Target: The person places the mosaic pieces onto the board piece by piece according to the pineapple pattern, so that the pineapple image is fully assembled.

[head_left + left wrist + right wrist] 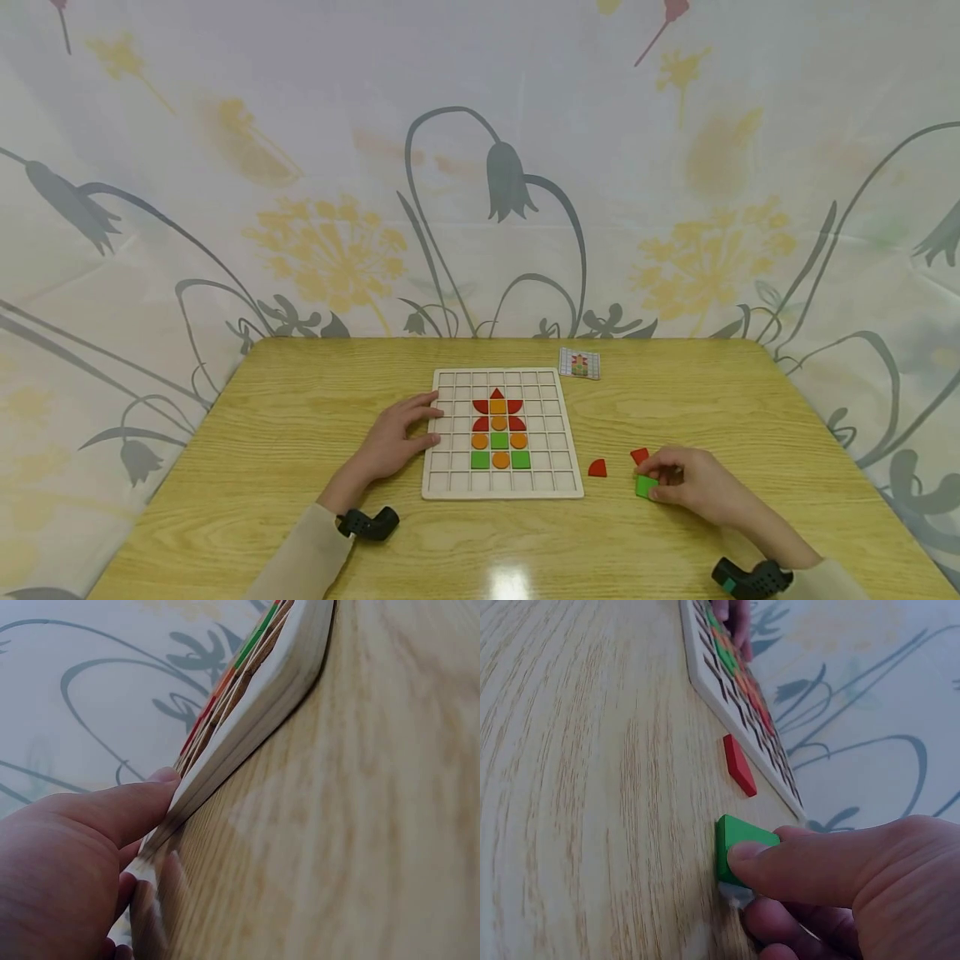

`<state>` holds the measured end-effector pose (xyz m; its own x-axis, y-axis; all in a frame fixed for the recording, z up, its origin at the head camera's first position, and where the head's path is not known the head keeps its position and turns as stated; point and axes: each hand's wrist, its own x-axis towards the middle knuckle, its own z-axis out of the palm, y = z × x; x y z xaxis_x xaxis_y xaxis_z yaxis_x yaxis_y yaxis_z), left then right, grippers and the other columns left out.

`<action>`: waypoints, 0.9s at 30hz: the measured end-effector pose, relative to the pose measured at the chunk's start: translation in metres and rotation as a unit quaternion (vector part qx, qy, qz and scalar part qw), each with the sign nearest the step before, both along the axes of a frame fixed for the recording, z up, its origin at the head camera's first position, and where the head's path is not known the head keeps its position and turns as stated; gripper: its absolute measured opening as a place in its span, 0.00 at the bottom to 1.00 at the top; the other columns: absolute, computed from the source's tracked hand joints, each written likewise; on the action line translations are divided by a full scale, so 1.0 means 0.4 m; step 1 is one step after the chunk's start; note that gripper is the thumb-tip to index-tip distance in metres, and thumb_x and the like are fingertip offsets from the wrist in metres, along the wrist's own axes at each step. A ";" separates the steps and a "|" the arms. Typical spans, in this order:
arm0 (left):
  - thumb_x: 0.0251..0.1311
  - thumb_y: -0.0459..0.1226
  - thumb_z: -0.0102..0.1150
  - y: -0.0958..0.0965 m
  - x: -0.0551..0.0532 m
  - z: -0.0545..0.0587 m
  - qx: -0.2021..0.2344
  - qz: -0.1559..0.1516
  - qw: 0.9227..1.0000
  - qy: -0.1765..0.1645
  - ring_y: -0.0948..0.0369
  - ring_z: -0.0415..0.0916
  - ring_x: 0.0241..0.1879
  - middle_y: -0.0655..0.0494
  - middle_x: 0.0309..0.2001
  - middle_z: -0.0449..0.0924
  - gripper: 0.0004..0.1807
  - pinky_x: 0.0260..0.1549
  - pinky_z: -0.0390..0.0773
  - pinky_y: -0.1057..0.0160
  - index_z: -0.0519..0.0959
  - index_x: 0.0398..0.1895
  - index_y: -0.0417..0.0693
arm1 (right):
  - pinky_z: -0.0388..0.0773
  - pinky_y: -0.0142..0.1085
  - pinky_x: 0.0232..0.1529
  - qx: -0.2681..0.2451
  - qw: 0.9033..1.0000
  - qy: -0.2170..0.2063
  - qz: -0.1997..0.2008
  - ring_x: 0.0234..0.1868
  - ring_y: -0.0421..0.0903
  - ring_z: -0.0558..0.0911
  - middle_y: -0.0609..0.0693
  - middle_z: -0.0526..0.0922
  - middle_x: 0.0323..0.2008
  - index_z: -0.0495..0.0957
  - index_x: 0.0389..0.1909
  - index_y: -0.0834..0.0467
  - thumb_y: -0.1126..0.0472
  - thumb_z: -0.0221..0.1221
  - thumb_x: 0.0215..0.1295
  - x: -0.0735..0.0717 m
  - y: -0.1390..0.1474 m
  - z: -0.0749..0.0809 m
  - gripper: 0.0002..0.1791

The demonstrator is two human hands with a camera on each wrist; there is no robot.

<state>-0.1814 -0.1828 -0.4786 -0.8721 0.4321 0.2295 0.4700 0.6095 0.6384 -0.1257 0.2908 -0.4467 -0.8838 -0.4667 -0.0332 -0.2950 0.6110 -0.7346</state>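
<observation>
A white grid board point(457, 487) lies on the table, with red, orange and green pieces set in its middle columns. My left hand point(395, 435) rests at the board's left edge, fingers loosely straight, the thumb point(142, 802) touching the rim in the left wrist view. To the right of the board, my right hand point(693, 483) pinches a green square tile point(739, 844) between thumb and fingers, close over the table. Just behind those fingers lies a red piece point(639, 456), partly hidden. A red quarter-circle piece point(597, 468) lies between the board and my right hand.
A small pattern card point(580, 364) showing a similar coloured figure lies beyond the board's upper right corner. The wooden table point(315, 375) ends at a flower-printed curtain point(480, 192). Black wrist cameras point(369, 524) sit on both wrists.
</observation>
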 end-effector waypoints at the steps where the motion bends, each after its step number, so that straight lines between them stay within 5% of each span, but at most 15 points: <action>1: 0.66 0.42 0.64 0.000 0.000 0.000 0.000 0.000 1.000 0.000 0.43 0.58 0.72 0.49 0.72 0.66 0.20 0.67 0.56 0.37 0.80 0.59 0.45 | 0.75 0.33 0.30 0.000 1.000 0.000 0.000 0.31 0.36 0.75 0.45 0.79 0.33 0.84 0.44 0.59 0.63 0.70 0.59 0.000 0.000 0.000 0.12; 11: 0.66 0.42 0.64 0.001 0.001 0.002 0.000 0.003 1.000 -0.005 0.43 0.57 0.72 0.48 0.72 0.66 0.20 0.67 0.55 0.37 0.80 0.59 0.45 | 0.77 0.33 0.30 -0.035 0.999 -0.037 -0.001 0.32 0.39 0.78 0.50 0.81 0.38 0.81 0.46 0.60 0.67 0.66 0.63 -0.003 0.000 0.006 0.11; 27: 0.66 0.41 0.64 0.000 0.002 -0.004 0.005 0.002 1.000 0.017 0.42 0.59 0.70 0.47 0.70 0.67 0.20 0.65 0.57 0.35 0.81 0.58 0.44 | 0.83 0.35 0.39 -0.144 0.989 0.006 0.028 0.41 0.38 0.83 0.60 0.82 0.47 0.84 0.44 0.61 0.68 0.65 0.64 -0.020 -0.116 0.001 0.08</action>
